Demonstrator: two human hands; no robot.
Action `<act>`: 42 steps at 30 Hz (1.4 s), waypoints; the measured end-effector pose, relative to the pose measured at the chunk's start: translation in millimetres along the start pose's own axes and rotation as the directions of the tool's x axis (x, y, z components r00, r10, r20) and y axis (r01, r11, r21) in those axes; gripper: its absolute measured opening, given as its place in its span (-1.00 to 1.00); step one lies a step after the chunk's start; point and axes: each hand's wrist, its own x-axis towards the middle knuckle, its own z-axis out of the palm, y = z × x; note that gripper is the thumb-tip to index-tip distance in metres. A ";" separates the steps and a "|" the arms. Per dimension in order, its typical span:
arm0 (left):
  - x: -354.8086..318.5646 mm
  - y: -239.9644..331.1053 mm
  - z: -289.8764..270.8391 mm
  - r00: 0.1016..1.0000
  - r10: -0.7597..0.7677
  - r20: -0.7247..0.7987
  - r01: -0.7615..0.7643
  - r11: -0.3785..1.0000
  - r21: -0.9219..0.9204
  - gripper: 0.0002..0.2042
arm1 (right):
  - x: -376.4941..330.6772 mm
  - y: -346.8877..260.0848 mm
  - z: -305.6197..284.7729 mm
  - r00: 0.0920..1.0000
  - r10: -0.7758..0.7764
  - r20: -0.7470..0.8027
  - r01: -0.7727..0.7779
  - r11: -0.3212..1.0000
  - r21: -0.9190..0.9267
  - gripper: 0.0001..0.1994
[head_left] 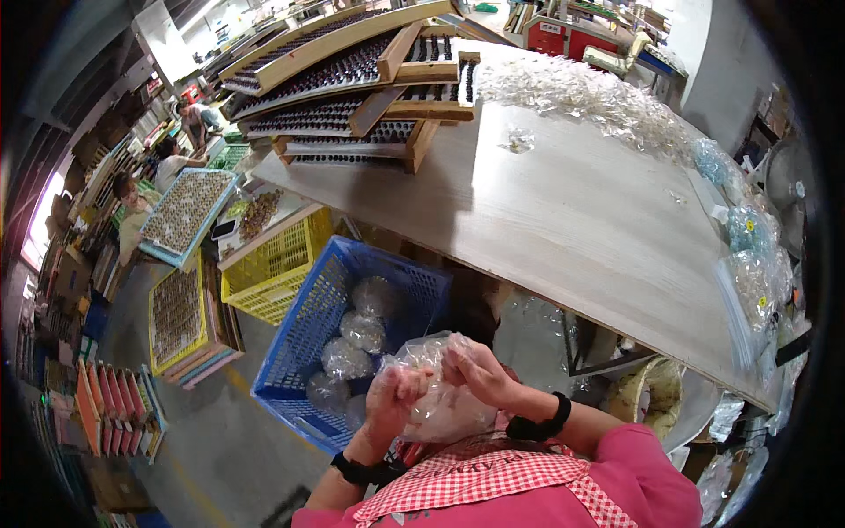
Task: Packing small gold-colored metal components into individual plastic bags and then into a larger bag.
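Close to my chest I hold a clear plastic bag (444, 412) with pale contents that I cannot make out. My left hand (393, 400) is closed on the bag's left side, fingers curled in. On the upper right, my right hand (480, 371) pinches the bag's edge between bent fingers. Just beyond and to the left of my hands stands a blue plastic crate (295, 327). Inside it lie several rounded clear bags (346, 359), filled and shiny. The bag I hold overlaps the crate's near right corner.
A pale worktable (581, 202) spans the front and right, with a heap of small clear packets (590, 97) along its far side. Wooden frames of dark beads (352, 88) are stacked at its left end. Yellow crates (273, 268) and stacked trays (180, 317) stand left. Several people (132, 207) are further off.
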 end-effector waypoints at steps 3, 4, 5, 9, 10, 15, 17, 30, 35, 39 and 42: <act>-23.7 1.1 28.1 0.979 0.051 -0.197 0.090 0.759 0.645 -0.81 | -40.1 -23.4 35.3 0.995 -0.101 0.019 0.075 0.590 -0.804 -0.73; -10.3 14.5 30.7 0.987 0.158 0.027 -0.099 0.466 0.879 -0.77 | -32.6 -13.8 32.1 0.950 -0.249 0.187 0.295 0.528 -0.797 -0.63; -4.8 16.1 30.4 0.953 0.282 0.110 -0.135 0.071 0.988 -0.69 | -26.0 -10.0 32.1 0.962 -0.222 0.160 0.251 0.487 -0.837 -0.50; -19.7 -2.1 7.8 0.920 0.375 0.113 0.049 -0.397 0.916 -0.69 | -8.6 -2.7 26.3 0.937 -0.221 0.271 0.341 0.399 -0.851 -0.46; -26.8 -12.6 -6.7 0.924 0.371 0.089 0.078 -0.412 0.908 -0.69 | -3.5 -0.4 20.8 0.920 -0.195 0.341 0.390 0.358 -0.848 -0.46; -23.7 -36.5 -31.3 0.915 0.369 0.162 0.021 -0.447 0.894 -0.76 | 7.4 23.1 -4.5 0.883 -0.156 0.443 0.470 0.311 -0.826 -0.49; -25.4 -45.4 -36.8 0.936 0.324 0.139 0.005 -0.407 0.914 -0.79 | 5.7 30.7 -13.4 0.885 -0.104 0.453 0.462 0.300 -0.834 -0.47; 5.5 -58.9 -47.1 0.944 0.257 0.205 -0.072 -0.446 0.892 -0.88 | 11.0 61.3 -58.4 0.916 -0.220 0.335 0.399 0.410 -0.820 -0.52; 16.2 -60.0 -46.1 0.953 0.224 0.204 -0.081 -0.461 0.884 -0.88 | 13.6 64.2 -65.6 0.901 -0.313 0.300 0.406 0.368 -0.836 -0.56; 23.5 -54.4 -56.3 0.922 0.308 0.234 -0.089 -0.421 0.903 -0.88 | 26.4 64.1 -62.7 0.892 -0.322 0.316 0.432 0.408 -0.804 -0.57; 19.0 -46.6 -57.3 0.939 0.277 0.205 -0.083 -0.394 0.915 -0.87 | 29.1 56.3 -48.8 0.898 -0.353 0.263 0.404 0.425 -0.810 -0.61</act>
